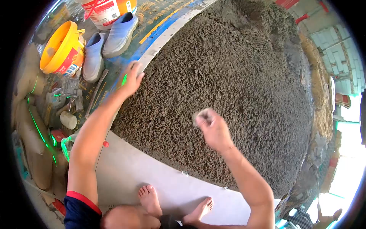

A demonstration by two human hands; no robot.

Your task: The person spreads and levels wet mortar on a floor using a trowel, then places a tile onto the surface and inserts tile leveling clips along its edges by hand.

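Note:
Dark, crumbly wet mortar (228,87) covers most of the floor ahead. Over its middle is my right hand (215,129), its fingers curled round a small greyish lump at the fingertips that I cannot make out. My left hand (133,78) is at the mortar's left border, beside a pale straight edge strip (152,49); its fingers are bent and slightly blurred, and whether they hold anything is unclear. My bare feet stand on a large light tile (133,160), with small clips (184,173) along its far edge.
A yellow bucket (63,49), a white and red bucket (102,13) and blue-grey clogs (120,34) stand at the upper left. A white-headed mallet (68,120) and filled sacks (36,145) lie at the left. Green laser lines cross the sacks. A block wall (337,57) rises at the right.

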